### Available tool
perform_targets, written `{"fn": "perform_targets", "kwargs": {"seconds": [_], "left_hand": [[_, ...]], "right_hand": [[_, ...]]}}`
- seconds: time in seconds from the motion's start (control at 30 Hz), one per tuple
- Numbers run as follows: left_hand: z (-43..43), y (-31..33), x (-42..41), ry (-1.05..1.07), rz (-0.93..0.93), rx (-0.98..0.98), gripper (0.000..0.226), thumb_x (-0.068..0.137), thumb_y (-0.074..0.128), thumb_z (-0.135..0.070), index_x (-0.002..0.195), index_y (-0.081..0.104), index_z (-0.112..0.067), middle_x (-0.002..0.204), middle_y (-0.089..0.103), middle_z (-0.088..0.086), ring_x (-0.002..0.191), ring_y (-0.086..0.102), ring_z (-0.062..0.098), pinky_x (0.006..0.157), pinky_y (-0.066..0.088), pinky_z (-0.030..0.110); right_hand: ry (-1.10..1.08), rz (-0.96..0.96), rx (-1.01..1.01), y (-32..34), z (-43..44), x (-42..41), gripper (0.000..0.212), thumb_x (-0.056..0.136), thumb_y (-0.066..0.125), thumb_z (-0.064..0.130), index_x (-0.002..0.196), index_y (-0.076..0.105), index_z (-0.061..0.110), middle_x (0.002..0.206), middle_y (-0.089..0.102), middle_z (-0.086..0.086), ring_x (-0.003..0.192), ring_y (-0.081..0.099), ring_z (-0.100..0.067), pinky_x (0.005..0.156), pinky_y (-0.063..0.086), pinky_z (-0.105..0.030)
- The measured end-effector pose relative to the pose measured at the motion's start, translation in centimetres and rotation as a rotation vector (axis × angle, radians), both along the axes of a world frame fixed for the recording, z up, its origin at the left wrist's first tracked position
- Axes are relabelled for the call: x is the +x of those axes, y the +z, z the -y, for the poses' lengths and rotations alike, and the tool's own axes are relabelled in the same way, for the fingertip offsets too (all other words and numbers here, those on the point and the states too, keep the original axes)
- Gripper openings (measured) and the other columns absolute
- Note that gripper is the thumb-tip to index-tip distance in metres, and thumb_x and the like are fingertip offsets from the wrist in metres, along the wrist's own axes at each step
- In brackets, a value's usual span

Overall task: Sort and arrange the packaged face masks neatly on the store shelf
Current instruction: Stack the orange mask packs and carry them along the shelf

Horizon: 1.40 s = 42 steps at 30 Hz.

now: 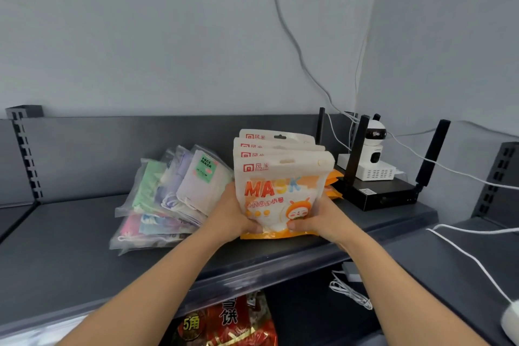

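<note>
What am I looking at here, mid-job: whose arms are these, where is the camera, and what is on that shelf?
There is no machine here. A person works with two bare hands, and the single picture comes from a camera worn on their head, looking forward and down. The left hand and right hand grip the lower part of a stack of orange-and-white MASK packs, which stands upright on the dark shelf. To the stack's left lies a fanned pile of clear-bagged masks. To its right sits a black router with antennas. On top of it is a white box carrying a small white camera. A red snack bag shows on the level below.
</note>
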<state>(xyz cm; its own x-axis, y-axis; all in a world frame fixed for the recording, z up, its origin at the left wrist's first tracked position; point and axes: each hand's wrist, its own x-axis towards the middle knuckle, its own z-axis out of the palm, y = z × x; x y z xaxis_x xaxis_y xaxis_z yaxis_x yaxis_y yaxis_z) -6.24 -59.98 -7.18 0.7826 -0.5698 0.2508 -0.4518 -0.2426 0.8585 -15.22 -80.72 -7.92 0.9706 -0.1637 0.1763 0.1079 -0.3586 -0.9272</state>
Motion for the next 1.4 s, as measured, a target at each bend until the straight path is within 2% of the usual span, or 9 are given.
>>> {"fn": "perform_targets", "kwargs": {"seconds": [0.13,0.3,0.47,0.63,0.7,0.9,1.03,1.2,1.4], "left_hand": [[-0.1,0.5,-0.1,-0.039,-0.046,0.041,0.080,0.056,0.088,-0.006,0.126,0.052,-0.021,0.121,0.062,-0.006,0.121,0.053,0.015,0.103,0.047,0.038],[0.1,2.7,-0.2,-0.025,-0.081,-0.004,0.062,0.069,0.080,0.003,0.117,0.053,-0.024,0.119,0.064,-0.002,0.116,0.055,0.016,0.101,0.047,0.039],[-0.1,5.4,0.5,-0.042,-0.241,-0.135,0.053,0.074,0.080,-0.004,0.119,0.055,-0.014,0.115,0.067,0.002,0.112,0.060,0.021,0.097,0.048,0.034],[-0.6,7.5,-0.6,-0.075,-0.370,-0.283,0.037,0.089,0.067,-0.015,0.125,0.057,-0.014,0.118,0.067,0.002,0.105,0.063,0.020,0.079,0.052,0.029],[-0.7,8.0,-0.7,-0.050,-0.411,-0.338,0.038,0.091,0.064,-0.018,0.127,0.055,-0.013,0.119,0.067,0.003,0.105,0.064,0.022,0.081,0.054,0.034],[-0.9,8.6,-1.0,0.065,-0.475,-0.390,0.033,0.099,0.052,-0.030,0.128,0.052,-0.014,0.116,0.068,0.006,0.103,0.066,0.025,0.092,0.054,0.044],[-1.5,8.6,-0.9,0.168,-0.498,-0.406,0.033,0.100,0.047,-0.032,0.126,0.053,-0.012,0.116,0.067,0.008,0.102,0.066,0.026,0.092,0.053,0.045],[-3.5,9.2,-1.0,0.266,-0.539,-0.429,0.025,0.102,0.047,-0.027,0.116,0.057,-0.009,0.109,0.069,0.011,0.100,0.067,0.029,0.091,0.054,0.047],[-5.4,8.6,-1.3,0.380,-0.564,-0.409,0.032,0.101,0.048,-0.029,0.125,0.054,-0.009,0.112,0.068,0.013,0.099,0.067,0.030,0.084,0.057,0.045]], "right_hand": [[0.027,-0.057,0.001,0.6,-0.1,-0.1,0.106,0.052,0.092,0.016,0.143,0.039,0.025,0.128,0.066,0.005,0.119,0.062,-0.015,0.102,0.050,-0.046],[0.001,0.027,0.112,2.0,-0.8,-0.7,0.068,0.076,0.079,0.008,0.137,0.050,0.021,0.122,0.070,0.002,0.112,0.066,-0.015,0.097,0.053,-0.040],[-0.080,0.175,0.203,4.9,-1.5,-0.9,0.068,0.068,0.079,0.027,0.131,0.055,0.025,0.116,0.072,0.005,0.108,0.068,-0.013,0.093,0.054,-0.032],[-0.166,0.170,0.198,6.9,-2.3,-0.2,0.091,0.056,0.081,0.062,0.135,0.051,0.030,0.123,0.068,0.006,0.114,0.064,-0.018,0.101,0.050,-0.047],[-0.167,0.150,0.188,7.5,-2.7,0.1,0.091,0.058,0.075,0.067,0.137,0.049,0.030,0.126,0.066,0.004,0.115,0.063,-0.019,0.102,0.049,-0.049],[-0.215,-0.002,0.288,8.6,-3.7,1.2,0.055,0.091,0.052,0.058,0.133,0.050,0.023,0.123,0.065,0.000,0.112,0.063,-0.026,0.100,0.048,-0.051],[-0.271,-0.064,0.314,9.3,-4.8,1.7,0.024,0.100,0.041,0.045,0.114,0.047,0.026,0.102,0.062,-0.002,0.103,0.061,-0.027,0.091,0.050,-0.044],[-0.261,-0.123,0.292,10.3,-6.5,2.9,0.025,0.098,0.044,0.049,0.101,0.048,0.025,0.091,0.061,-0.003,0.094,0.062,-0.025,0.086,0.053,-0.043],[-0.236,-0.175,0.379,9.0,-8.6,4.2,0.041,0.093,0.053,0.052,0.124,0.046,0.025,0.114,0.057,-0.004,0.103,0.056,-0.025,0.092,0.051,-0.047]]}}
